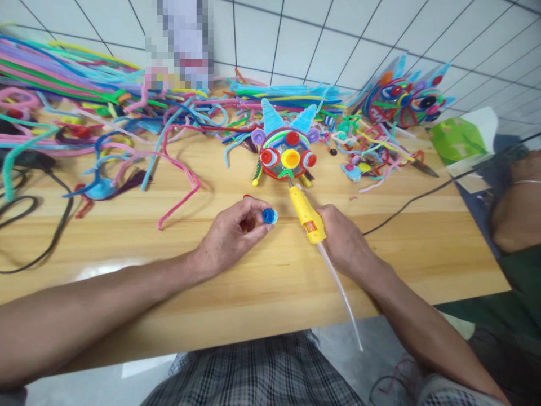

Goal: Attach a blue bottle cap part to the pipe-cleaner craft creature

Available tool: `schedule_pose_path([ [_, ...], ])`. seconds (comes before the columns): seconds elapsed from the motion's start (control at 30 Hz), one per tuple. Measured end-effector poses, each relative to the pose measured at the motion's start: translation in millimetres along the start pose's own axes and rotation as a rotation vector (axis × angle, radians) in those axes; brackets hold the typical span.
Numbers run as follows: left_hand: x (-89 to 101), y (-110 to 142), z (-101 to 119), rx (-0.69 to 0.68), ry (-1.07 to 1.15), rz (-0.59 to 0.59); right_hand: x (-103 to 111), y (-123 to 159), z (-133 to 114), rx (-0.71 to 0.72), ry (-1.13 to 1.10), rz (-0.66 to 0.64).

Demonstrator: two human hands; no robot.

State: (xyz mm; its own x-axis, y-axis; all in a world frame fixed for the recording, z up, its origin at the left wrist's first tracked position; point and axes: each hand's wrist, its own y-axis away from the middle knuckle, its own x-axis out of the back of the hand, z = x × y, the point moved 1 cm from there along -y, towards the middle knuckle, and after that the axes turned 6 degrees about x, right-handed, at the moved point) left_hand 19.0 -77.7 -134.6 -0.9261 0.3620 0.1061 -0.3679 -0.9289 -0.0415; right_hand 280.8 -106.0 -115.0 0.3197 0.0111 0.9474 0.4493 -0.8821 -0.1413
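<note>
Between the thumb and fingers of my left hand (232,234) is a small blue bottle cap (269,216) with a pale blue edge. My right hand (344,237) is wrapped round a yellow hot glue gun (307,214), its nozzle pointing away from me. A clear glue stick (341,290) trails out of the gun's back end. Just beyond the nozzle sits a colourful face-like craft mask (289,157) with light blue pipe-cleaner ears, red and white cap eyes and a yellow cap nose. Whether the nozzle touches the mask I cannot tell.
Heaps of pipe cleaners (76,84) lie along the wall and left side. Two similar craft masks (406,98) stand at the back right, near a green packet (459,141). Scissors (424,167) and a black cable (406,206) lie right. Another person's arm (518,208) is at the right edge.
</note>
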Motion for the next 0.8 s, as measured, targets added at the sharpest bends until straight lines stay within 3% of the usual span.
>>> schedule_pose_path([
  [0.3,-1.1,2.3,-5.1,-0.027,-0.032,0.009,-0.4,-4.8,-2.0,-0.062,0.009,-0.083],
  [0.8,-0.8,0.9,-3.1,-0.026,-0.019,0.022,-4.9,-4.8,3.4,-0.033,0.013,-0.037],
])
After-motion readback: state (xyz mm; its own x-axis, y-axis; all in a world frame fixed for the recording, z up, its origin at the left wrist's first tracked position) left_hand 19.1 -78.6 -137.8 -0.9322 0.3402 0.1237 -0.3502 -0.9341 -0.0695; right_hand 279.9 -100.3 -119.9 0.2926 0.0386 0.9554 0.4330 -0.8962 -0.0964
